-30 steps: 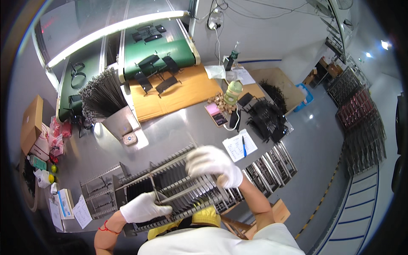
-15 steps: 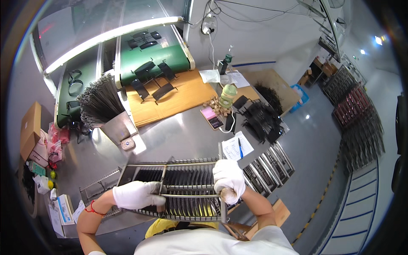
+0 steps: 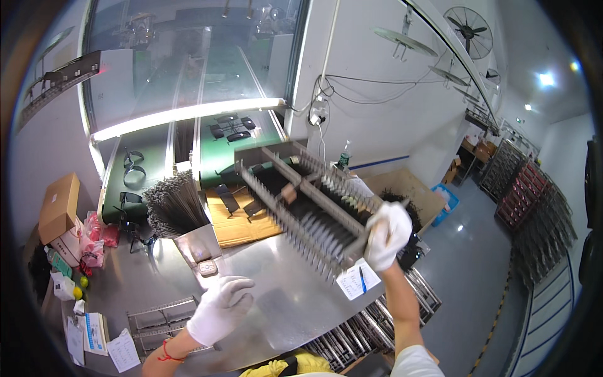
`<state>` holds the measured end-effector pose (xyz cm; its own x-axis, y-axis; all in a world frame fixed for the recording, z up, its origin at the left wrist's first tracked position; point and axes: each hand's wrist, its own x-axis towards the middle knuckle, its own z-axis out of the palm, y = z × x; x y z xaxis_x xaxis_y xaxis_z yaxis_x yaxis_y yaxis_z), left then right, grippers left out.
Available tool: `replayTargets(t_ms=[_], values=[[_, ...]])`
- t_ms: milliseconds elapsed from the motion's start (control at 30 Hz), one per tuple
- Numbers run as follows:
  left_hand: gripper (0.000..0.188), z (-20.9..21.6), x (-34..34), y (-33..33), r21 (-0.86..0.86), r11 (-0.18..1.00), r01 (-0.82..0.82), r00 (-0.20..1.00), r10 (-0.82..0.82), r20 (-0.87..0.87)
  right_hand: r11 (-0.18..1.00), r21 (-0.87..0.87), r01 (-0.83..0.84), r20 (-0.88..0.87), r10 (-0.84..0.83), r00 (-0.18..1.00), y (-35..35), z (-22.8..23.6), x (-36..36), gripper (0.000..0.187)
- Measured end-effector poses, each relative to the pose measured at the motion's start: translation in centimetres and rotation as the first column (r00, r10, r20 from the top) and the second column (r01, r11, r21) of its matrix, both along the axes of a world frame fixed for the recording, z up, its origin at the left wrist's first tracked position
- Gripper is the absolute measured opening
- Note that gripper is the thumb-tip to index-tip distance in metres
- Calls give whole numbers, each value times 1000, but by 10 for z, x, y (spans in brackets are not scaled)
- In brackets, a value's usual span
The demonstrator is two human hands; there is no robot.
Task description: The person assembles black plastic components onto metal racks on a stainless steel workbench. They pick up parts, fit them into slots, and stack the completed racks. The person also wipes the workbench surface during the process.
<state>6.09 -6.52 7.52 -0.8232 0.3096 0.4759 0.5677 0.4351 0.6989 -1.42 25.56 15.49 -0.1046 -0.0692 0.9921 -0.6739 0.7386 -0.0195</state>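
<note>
My right hand [image 3: 386, 235], in a white glove, grips the near right end of a metal rack [image 3: 312, 190]. The rack hangs tilted above the table, with toothed rails and a row of thin dark pieces between them. A small brown block [image 3: 289, 193] sits on its middle bar. My left hand [image 3: 221, 309], also gloved, is off the rack, fingers apart and holding nothing. It hovers over the metal table [image 3: 276, 317], next to a second toothed rack [image 3: 164, 311] lying there.
Several metal racks [image 3: 370, 323] stand at the table's right edge. Behind are a brown cardboard sheet [image 3: 251, 232] with black curved pieces, a bundle of thin rods [image 3: 176, 204] and green conveyor belts [image 3: 217, 138]. A paper with a blue pen [image 3: 362, 279] lies below the raised rack.
The rack has risen from the table's front edge, away from me, and tilted. My left hand has let go of it; my right hand still holds it. The view has tipped upward.
</note>
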Motion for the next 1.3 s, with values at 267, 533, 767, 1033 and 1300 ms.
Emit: replayTargets(t_ms=[267,533,767,1033,1300], values=[[25,-12,34,8,179,984,19,1000,-15,-25,1000,2,28,-443,-25,896,-106,156,-85,33],[16,-63,81,-53,546,782,-301,877,2,480,978,-163,132,-181,-161,970,-172,256,-101,47],[15,-74,108,-69,624,674,-395,826,-37,563,936,-109,335,-81,-344,935,-206,290,-133,57],[17,-60,74,-103,-277,842,-463,853,339,-396,653,341,677,-483,-496,722,-177,315,-113,33],[39,95,-84,-245,527,622,-579,652,742,-158,985,165,50,-548,49,835,-140,259,-15,18]])
